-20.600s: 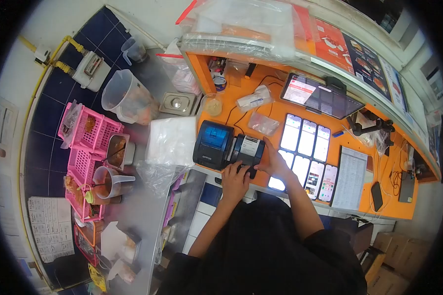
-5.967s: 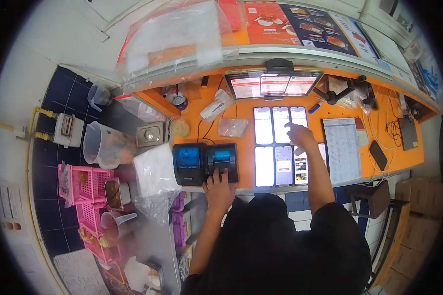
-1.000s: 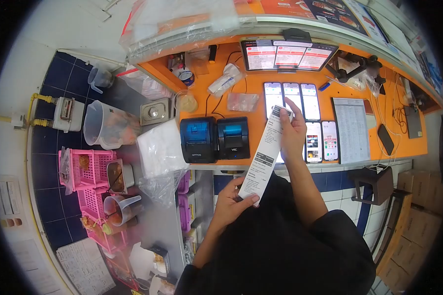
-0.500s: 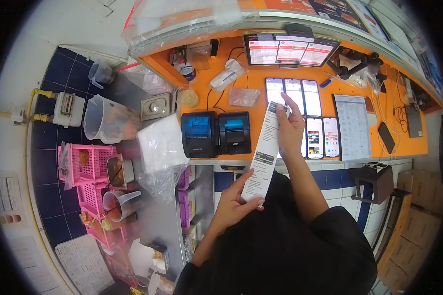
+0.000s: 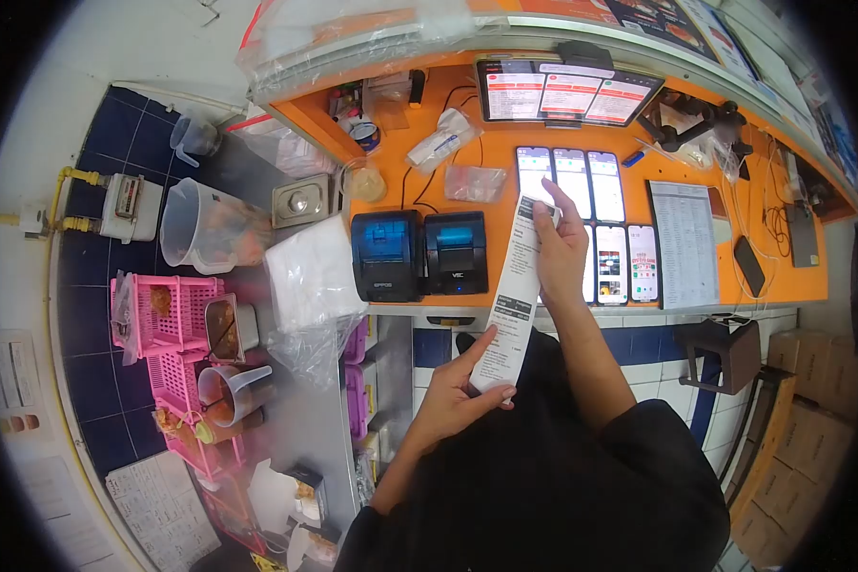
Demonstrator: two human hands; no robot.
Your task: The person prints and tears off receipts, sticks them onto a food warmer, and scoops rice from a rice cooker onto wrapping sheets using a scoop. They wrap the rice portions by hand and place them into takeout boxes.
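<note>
A long printed paper receipt (image 5: 512, 286) is stretched between my two hands, tilted with its upper end to the right. My left hand (image 5: 459, 393) pinches the lower end between thumb and fingers. At the upper end, my right hand (image 5: 562, 250) grips the strip, thumb on its face. Beyond the right hand, several lit phones (image 5: 604, 186) lie in two rows on the orange counter (image 5: 505, 212), partly hidden by that hand. Left of the receipt stand two black receipt printers, a larger one (image 5: 387, 269) and a smaller one (image 5: 456, 262).
A tablet (image 5: 567, 93) stands at the back of the counter. Printed sheets (image 5: 684, 243) and a dark phone (image 5: 748, 265) lie to the right. On the left are plastic bags (image 5: 310, 272), a clear jug (image 5: 205, 229) and pink baskets (image 5: 176, 315).
Both hands keep hold of the receipt in nearly the same place. The view has shifted very slightly.
</note>
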